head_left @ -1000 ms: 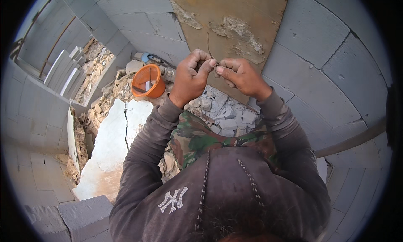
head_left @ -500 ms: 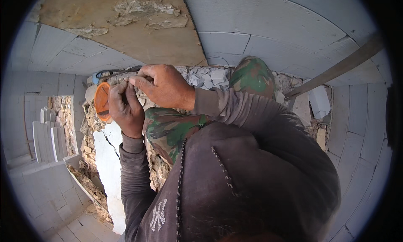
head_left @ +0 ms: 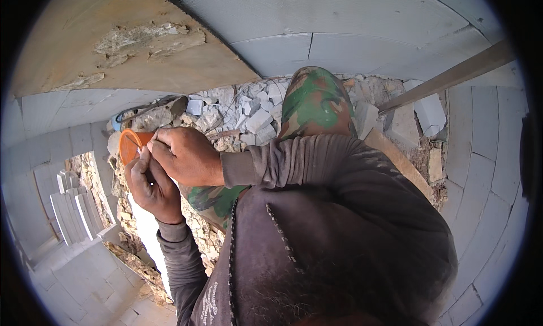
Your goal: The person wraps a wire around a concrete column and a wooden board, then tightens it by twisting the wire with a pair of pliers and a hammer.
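My left hand (head_left: 151,185) and my right hand (head_left: 189,157) are brought together at the left, their fingertips almost touching. Both are closed in a pinch. A tiny pale bit shows at the fingertips, too small to name, and the fingers hide most of whatever they hold. Right behind the fingertips is an orange round container (head_left: 129,147), with its open mouth partly covered by the hands. Something thin and dark lies across its inside.
Broken white block pieces (head_left: 260,120) and rubble lie ahead, beside my camouflage-trousered knee (head_left: 318,102). A stained brown board (head_left: 141,48) stands at upper left against grey block walls. A wooden bar (head_left: 447,77) slants at right. Stacked white slabs (head_left: 76,210) are at far left.
The view has shifted, and more rubble shows ahead. Both hands now sit lower and farther left in the picture, and the right hand's fingers overlap the orange container's edge.
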Demonstrator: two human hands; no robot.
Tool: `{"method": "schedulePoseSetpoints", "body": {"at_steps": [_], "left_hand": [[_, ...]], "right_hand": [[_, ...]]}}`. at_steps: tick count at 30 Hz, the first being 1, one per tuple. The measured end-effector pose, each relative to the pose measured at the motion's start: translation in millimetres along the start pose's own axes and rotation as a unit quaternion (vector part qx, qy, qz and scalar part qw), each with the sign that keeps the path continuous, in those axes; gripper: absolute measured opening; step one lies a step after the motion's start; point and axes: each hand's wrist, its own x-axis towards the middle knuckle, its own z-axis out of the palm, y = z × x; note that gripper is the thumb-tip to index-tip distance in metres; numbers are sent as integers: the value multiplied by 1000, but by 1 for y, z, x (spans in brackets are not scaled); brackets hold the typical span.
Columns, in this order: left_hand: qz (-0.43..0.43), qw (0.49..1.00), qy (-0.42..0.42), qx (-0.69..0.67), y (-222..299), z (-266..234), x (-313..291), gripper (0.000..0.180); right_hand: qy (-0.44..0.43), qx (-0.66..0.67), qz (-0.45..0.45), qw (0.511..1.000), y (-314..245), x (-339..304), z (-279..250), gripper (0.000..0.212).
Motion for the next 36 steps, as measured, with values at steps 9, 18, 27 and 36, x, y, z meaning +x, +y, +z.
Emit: {"method": "schedulePoseSetpoints", "body": {"at_steps": [9,18,27,36], "left_hand": [[-422,837,-55,-343,22,-45,14,17],[-12,982,-162,-99,18,-58,7,9],[105,965,-204,-129,3,-35,37,12],[-38,970,-132,-199,0,-21,19,2]], "right_hand": [[-5,1,-164,986,-8,-1,-7,20],[-284,318,292,856,-15,1,-42,24],[-212,168,245,931,-20,0,-68,48],[-104,-219,-209,947,-13,-10,-64,26]]}}
